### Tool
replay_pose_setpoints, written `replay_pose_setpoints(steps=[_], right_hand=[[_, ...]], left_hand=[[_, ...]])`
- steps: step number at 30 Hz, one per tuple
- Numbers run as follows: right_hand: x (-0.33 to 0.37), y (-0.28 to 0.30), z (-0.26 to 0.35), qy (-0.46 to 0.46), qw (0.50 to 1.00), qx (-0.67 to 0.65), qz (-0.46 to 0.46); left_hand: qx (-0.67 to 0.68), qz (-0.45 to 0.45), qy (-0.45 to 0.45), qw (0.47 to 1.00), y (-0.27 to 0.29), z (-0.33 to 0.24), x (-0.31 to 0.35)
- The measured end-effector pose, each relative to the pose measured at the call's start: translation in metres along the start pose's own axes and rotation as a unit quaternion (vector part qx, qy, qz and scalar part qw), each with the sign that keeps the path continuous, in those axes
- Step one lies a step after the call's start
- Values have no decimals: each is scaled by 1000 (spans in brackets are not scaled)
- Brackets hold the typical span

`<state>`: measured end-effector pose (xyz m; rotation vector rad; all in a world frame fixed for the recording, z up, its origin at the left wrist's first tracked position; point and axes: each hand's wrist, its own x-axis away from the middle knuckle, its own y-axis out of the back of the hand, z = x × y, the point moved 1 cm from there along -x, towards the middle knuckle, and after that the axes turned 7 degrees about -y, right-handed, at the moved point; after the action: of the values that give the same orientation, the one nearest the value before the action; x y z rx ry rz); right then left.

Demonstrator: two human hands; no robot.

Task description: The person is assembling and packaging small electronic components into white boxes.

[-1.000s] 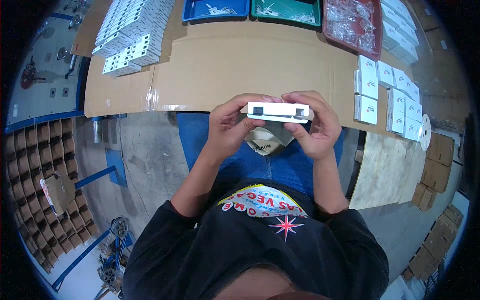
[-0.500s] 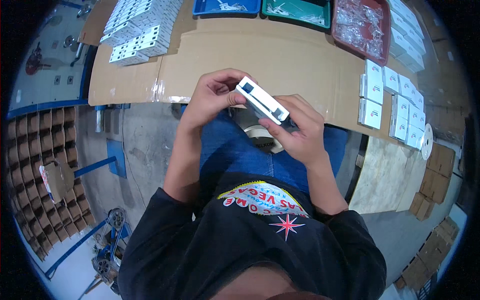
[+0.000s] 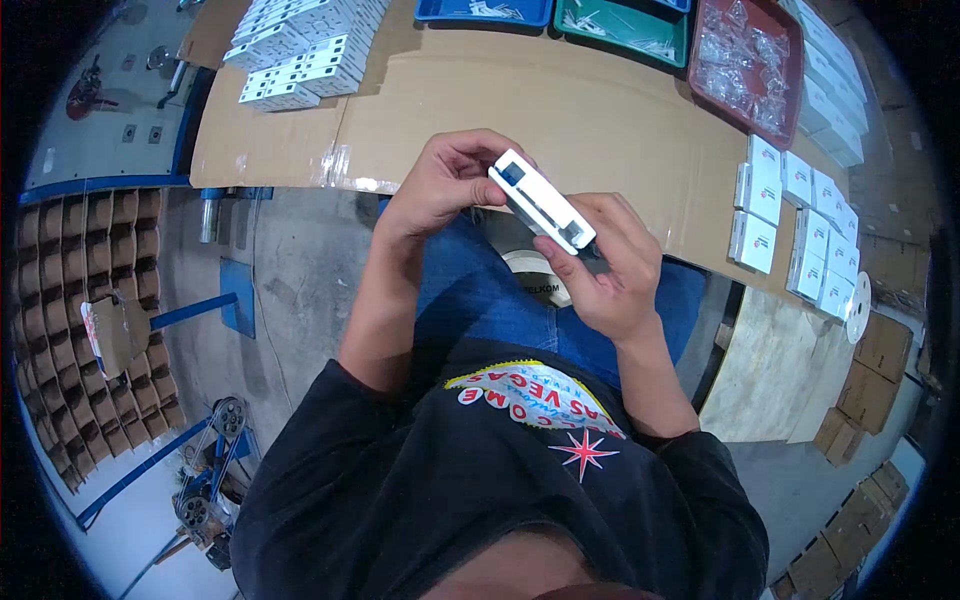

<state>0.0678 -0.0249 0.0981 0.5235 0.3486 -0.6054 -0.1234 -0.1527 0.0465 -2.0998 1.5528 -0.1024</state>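
Both hands hold a small white plastic box point(image 3: 541, 203) above my lap, just off the near edge of the cardboard-covered table. It is tilted, with a narrow side turned up that shows a dark square opening at one end and a long slot. My left hand point(image 3: 452, 188) pinches the upper left end, thumb on the near side and fingers curled behind. At the lower right end, my right hand point(image 3: 617, 268) closes round the box, thumb beneath and fingers along the far side. The underside is hidden.
Stacked white boxes point(image 3: 300, 75) stand at the table's back left, more small white boxes point(image 3: 755, 240) at the right. Blue point(image 3: 485, 22), green point(image 3: 570, 32) and red point(image 3: 790, 125) trays hold small parts and clear bags. A round stool point(image 3: 545, 290) is between my legs.
The box has turned slightly, so more of its white slotted side shows and the gap along it looks narrower. Both hands keep their hold. The whole view has shifted a little.
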Motion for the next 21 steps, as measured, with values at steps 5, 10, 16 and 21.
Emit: replay_pose_setpoints(steps=[5, 10, 16, 21], right_hand=[[-1, 0, -2, 2, 1000, 6, -1], [0, 1, -4, 7, 1000, 10, -1], [1, 6, -7, 13, 999, 26, 16], [0, 8, -11, 29, 999, 12, 23]], left_hand=[[-5, -14, 3, 1000, 1, -1, 1], [-24, -16, 4, 1000, 0, -1, 2], [-90, -39, 1, 995, -11, -6, 3], [-101, -47, -6, 994, -15, -6, 6]])
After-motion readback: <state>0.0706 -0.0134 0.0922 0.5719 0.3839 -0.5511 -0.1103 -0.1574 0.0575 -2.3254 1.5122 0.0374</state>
